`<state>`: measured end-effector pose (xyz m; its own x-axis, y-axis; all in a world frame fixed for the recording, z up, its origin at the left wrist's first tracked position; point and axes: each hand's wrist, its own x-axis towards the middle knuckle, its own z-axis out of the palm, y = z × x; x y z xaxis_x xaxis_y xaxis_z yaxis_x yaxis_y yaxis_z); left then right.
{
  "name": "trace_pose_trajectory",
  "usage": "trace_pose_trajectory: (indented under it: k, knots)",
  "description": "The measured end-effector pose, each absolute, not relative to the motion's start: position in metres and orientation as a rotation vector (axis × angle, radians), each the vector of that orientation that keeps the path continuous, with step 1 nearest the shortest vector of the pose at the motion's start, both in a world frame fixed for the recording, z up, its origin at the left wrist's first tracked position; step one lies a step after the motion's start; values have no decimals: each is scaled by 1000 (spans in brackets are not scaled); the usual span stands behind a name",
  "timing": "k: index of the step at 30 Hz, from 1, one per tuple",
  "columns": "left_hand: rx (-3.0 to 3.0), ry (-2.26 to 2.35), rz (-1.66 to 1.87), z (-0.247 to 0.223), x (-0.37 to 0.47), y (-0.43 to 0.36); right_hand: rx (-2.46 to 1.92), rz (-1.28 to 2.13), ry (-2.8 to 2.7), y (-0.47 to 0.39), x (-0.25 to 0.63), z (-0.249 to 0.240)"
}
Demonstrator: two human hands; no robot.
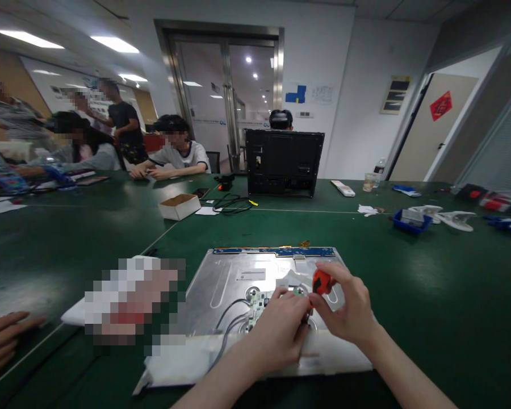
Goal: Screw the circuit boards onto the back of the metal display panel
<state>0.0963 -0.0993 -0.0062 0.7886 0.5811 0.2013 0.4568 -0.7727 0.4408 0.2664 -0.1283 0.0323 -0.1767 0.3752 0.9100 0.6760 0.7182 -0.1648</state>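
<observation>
A metal-backed display panel (204, 295) lies flat on the table in front of me, a blue circuit strip (255, 251) along its far edge. On its middle sits a small green circuit board (258, 305), with grey cables (230, 335) leading from its left side. My right hand (351, 301) pinches the orange and black handle of a screwdriver (322, 282) above the panel. Close beside it, my left hand (283, 321) is closed over the board at the screwdriver's lower end. Its fingertips and the tool's tip are hidden.
A blurred-out object (132, 295) lies left of the panel, near another person's hand (8, 341). Farther back are an open cardboard box (180, 207), black cables (232, 204), a standing black monitor (284, 162) and a blue tray (411, 221). Several people sit or stand beyond.
</observation>
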Motion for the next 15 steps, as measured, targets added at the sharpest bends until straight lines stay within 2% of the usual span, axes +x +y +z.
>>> trace_pose_trajectory:
  k: [15]
  knots:
    - [2595, 771, 507, -8, 96, -99, -831, -320, -1805, -127, 268, 31]
